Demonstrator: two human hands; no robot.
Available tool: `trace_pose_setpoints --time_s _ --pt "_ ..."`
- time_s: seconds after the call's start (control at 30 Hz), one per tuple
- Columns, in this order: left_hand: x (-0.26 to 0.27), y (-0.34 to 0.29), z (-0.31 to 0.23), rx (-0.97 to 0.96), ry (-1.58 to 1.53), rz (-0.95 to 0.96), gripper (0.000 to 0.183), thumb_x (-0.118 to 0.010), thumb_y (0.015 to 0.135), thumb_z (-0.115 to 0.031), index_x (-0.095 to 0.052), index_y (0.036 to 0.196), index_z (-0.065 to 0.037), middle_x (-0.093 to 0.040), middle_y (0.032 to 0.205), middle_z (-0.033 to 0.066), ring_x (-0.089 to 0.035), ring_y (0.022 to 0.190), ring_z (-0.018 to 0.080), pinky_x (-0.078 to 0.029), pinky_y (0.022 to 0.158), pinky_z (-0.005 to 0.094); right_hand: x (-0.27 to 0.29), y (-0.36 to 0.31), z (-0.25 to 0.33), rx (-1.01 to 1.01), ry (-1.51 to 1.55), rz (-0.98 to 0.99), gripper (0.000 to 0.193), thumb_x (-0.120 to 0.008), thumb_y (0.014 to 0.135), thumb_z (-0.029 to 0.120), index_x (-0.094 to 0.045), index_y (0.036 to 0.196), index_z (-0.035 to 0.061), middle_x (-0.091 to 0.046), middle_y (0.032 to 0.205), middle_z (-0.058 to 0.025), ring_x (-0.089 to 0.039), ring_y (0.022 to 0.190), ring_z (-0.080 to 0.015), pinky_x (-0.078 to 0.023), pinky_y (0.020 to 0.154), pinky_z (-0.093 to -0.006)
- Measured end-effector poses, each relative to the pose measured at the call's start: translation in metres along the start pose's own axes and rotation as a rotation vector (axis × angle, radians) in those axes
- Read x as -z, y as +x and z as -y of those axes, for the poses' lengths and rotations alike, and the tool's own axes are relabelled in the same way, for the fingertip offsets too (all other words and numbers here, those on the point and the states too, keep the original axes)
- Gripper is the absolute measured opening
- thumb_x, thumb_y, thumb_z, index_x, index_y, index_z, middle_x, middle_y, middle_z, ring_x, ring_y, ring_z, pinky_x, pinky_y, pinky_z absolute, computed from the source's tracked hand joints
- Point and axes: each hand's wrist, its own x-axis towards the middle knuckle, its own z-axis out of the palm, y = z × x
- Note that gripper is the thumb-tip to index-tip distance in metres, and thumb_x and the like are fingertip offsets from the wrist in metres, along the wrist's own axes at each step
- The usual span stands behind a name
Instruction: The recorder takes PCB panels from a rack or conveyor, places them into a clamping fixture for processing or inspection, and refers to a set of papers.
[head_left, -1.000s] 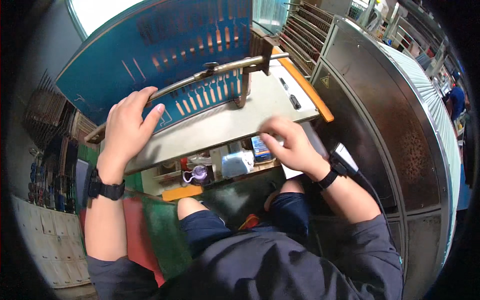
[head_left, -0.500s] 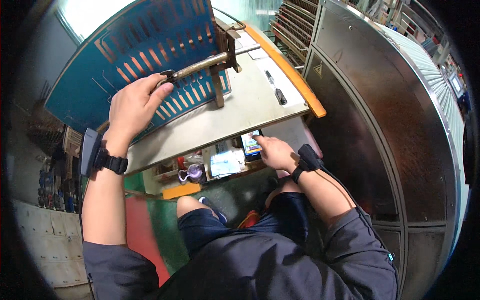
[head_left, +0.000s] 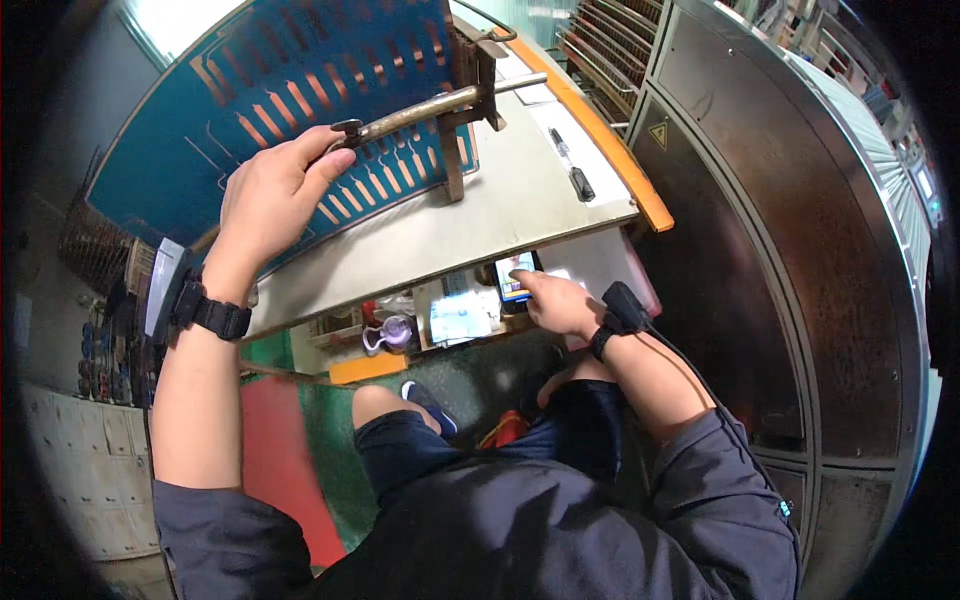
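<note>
My left hand (head_left: 280, 190) is closed round the near end of a worn metal rod (head_left: 425, 110). The rod belongs to a metal frame (head_left: 452, 160) standing on the white worktop. Behind it leans a large blue panel (head_left: 205, 130) with rows of copper-coloured, bar-like shapes. On the right, my right hand (head_left: 562, 303) reaches below the worktop's edge, its index finger stretched onto the lit screen of a smartphone (head_left: 515, 284). The other fingers are curled and partly hidden. The phone lies on the shelf under the worktop.
A marker-like black and clear tool (head_left: 577, 175) lies on the worktop (head_left: 520, 205), bordered by an orange strip (head_left: 640, 195). On the lower shelf are a purple-lidded bottle (head_left: 392, 333) and pale papers (head_left: 462, 318). A large metal cabinet (head_left: 730, 250) stands at the right.
The whole view has shifted slightly, moving the bench a little to the right in the picture. My left hand keeps its hold on the rod; my right index finger stays at the phone.
</note>
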Motion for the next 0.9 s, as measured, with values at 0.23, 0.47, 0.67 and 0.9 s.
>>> trace_pose_setpoints --time_s 0.23,0.47,0.67,0.9 --pt "0.003 0.0 -0.003 -0.011 0.0 0.008 0.038 -0.054 0.102 -0.048 -0.069 0.121 -0.018 -0.075 0.098 0.0152 -0.071 0.094 0.0375 -0.055 0.076 0.0472 0.015 0.017 -0.007 -0.207 -0.188 0.034 0.049 -0.062 0.086 0.018 -0.061 0.133 0.0051 -0.071 0.1 -0.0236 -0.067 0.101 -0.0424 -0.054 0.088 -0.0527" --pt "0.011 -0.003 -0.006 -0.01 0.039 0.047 0.035 -0.053 0.103 -0.044 -0.067 0.118 -0.016 -0.073 0.096 0.0156 -0.071 0.093 0.0379 -0.054 0.075 0.0485 0.158 -0.009 0.129 0.183 0.105 0.318 0.033 -0.066 0.097 0.024 -0.066 0.123 0.0034 -0.07 0.115 -0.021 -0.068 0.107 -0.0388 -0.053 0.093 -0.0439" --pt "0.011 -0.007 0.003 -0.042 0.013 0.013 0.03 -0.054 0.103 -0.044 -0.065 0.111 -0.017 -0.073 0.094 0.0145 -0.069 0.09 0.0397 -0.053 0.072 0.0524 0.211 0.056 0.223 0.63 -0.068 -0.818 0.025 -0.067 0.092 0.02 -0.066 0.108 0.0015 -0.067 0.102 -0.0175 -0.064 0.099 -0.0369 -0.051 0.089 -0.0463" --pt "0.013 -0.008 -0.003 -0.036 -0.072 0.018 0.027 -0.056 0.097 -0.038 -0.067 0.107 -0.016 -0.074 0.097 0.0156 -0.071 0.092 0.0382 -0.055 0.076 0.0526 0.181 0.104 0.224 0.307 -0.22 -0.731 0.045 -0.055 0.1 0.045 -0.07 0.081 0.0075 -0.073 0.086 -0.0144 -0.068 0.09 -0.0343 -0.046 0.086 -0.0504"
